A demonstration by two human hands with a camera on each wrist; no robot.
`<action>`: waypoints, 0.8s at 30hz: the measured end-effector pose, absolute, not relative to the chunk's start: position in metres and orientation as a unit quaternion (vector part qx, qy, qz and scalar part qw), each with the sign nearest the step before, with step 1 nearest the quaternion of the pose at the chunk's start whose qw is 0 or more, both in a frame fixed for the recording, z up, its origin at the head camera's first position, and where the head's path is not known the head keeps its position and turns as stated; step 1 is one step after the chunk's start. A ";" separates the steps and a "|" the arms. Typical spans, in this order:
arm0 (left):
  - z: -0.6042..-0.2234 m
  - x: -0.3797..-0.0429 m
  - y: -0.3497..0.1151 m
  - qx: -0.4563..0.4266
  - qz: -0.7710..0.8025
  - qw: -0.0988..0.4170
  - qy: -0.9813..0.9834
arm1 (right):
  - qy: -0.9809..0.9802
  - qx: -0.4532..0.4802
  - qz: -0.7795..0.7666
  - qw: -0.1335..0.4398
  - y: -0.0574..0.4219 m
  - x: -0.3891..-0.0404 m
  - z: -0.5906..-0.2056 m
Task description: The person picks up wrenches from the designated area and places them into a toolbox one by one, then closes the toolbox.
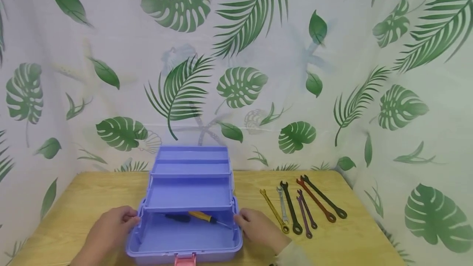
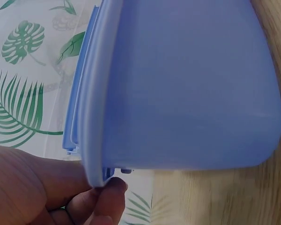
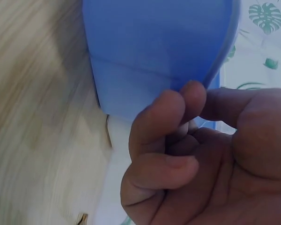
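A blue-purple toolbox (image 1: 184, 239) stands on the table with its stepped trays (image 1: 188, 194) raised toward the back. A screwdriver with a yellow-and-black handle (image 1: 199, 216) and a tool with a dark handle (image 1: 178, 218) lie inside, partly under the lowest tray. My left hand (image 1: 112, 227) grips the left rim, thumb and fingers on either side of it in the left wrist view. On the opposite side, my right hand (image 1: 258, 227) pinches the right rim between thumb and fingertips, the other fingers loosely curled. A pink latch (image 1: 185, 259) hangs at the front.
Several wrenches lie to the right of the box, among them a yellow one (image 1: 273, 210), a silver one (image 1: 283, 204), a black one (image 1: 291, 208) and a red one (image 1: 315, 200). A leaf-patterned curtain (image 1: 281, 106) encloses the wooden table (image 1: 354, 241) behind and at both sides.
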State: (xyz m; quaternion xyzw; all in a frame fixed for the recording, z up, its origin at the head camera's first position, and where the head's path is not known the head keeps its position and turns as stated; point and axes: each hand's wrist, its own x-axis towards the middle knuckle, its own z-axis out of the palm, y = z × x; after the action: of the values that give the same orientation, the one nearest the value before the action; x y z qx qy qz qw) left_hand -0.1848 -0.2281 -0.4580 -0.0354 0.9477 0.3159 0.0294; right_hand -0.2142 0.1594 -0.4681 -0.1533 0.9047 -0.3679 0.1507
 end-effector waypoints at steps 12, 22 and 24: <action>-0.457 -0.191 -0.193 -0.022 0.327 0.031 0.944 | 0.886 -0.149 -0.401 0.178 0.198 -0.215 -0.466; -0.461 -0.193 -0.168 0.002 0.353 0.004 0.936 | 0.893 -0.137 -0.397 0.162 0.225 -0.212 -0.467; -0.463 -0.195 -0.164 0.005 0.358 0.003 0.934 | 0.893 -0.134 -0.401 0.157 0.231 -0.213 -0.469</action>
State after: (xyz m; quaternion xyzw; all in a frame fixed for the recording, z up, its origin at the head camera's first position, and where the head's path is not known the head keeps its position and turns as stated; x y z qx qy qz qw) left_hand -0.1946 -0.1639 -0.4629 0.0046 0.9338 0.3577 0.0028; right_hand -0.2126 0.2305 -0.4687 -0.1342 0.8926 -0.4008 0.1569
